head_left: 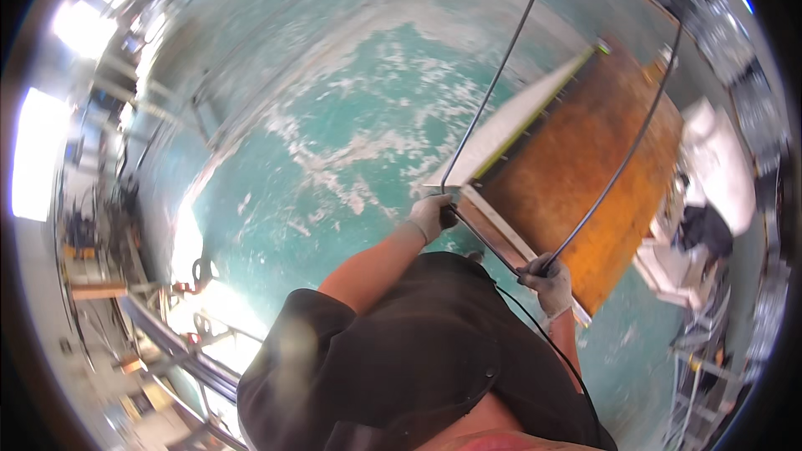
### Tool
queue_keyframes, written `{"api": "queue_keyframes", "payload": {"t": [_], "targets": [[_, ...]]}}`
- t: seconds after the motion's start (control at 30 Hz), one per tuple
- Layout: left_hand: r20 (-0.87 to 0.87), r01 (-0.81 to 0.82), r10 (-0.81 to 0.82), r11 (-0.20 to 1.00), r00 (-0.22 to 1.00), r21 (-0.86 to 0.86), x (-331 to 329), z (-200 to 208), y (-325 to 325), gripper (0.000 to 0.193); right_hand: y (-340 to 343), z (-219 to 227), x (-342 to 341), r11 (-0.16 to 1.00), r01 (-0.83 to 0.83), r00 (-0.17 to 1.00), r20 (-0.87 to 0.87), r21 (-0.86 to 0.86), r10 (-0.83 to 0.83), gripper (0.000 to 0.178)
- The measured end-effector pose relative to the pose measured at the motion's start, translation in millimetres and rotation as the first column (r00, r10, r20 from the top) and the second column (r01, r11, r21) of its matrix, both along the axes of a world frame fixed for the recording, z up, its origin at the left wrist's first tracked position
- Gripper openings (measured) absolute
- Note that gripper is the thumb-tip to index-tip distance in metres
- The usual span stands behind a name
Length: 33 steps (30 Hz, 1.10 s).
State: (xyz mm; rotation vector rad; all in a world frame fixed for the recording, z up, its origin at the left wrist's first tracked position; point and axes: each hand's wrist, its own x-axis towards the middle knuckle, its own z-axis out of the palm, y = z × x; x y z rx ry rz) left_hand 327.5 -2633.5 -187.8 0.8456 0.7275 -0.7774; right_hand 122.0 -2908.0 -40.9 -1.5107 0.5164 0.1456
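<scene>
A long, thin dark rod or tube, bent into a U-shaped frame [643, 127], stretches away from me with its two long sides pointing forward. Around its left bend closes my left hand [429, 216], in a pale glove with dark fingers. My right hand [549, 284], gloved the same way, grips the frame at its right bend. The short section between my hands runs along the near edge of a worn orange-brown tabletop [593, 167], and the right side crosses above that surface. Whether the frame touches the tabletop I cannot tell.
Green floor [359, 134] with worn pale patches spreads to the left. Right of the table lie white bags [723, 167] and a dark cloth [706, 230]. Silvery wrapped bundles [727, 50] line the far right. Metal racks and long bars [184, 355] stand at lower left. A thin black cord hangs by my body.
</scene>
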Motion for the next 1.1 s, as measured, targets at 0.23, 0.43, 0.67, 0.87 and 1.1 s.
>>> {"api": "queue_keyframes", "payload": {"t": [0.23, 0.43, 0.67, 0.87, 1.1], "targets": [[0.337, -0.277, 0.254, 0.961, 0.907, 0.021, -18, 69, 216, 0.014, 146, -12, 91, 0.956, -0.291, 0.953, 0.097, 0.048, 0.285, 0.025], [0.558, -0.468, 0.369, 0.883, 0.743, 0.040, -63, 85, 410, 0.011, 312, -13, 152, 0.850, -0.490, 0.871, 0.060, 0.192, 0.488, 0.022], [0.439, -0.720, 0.648, 0.694, 0.622, -0.002, -75, 80, 540, 0.012, 454, -39, 229, 0.686, -0.638, 0.714, -0.066, 0.351, 0.698, 0.019], [0.392, -0.794, 0.703, 0.592, 0.593, 0.139, -49, 62, 650, 0.015, 583, -80, 313, 0.618, -0.737, 0.595, -0.170, 0.274, 0.786, 0.019], [0.324, -0.784, 0.727, 0.474, 0.606, 0.401, -18, 66, 806, 0.025, 774, -132, 433, 0.349, -0.934, 0.322, -0.248, 0.073, 0.914, 0.015]]}}
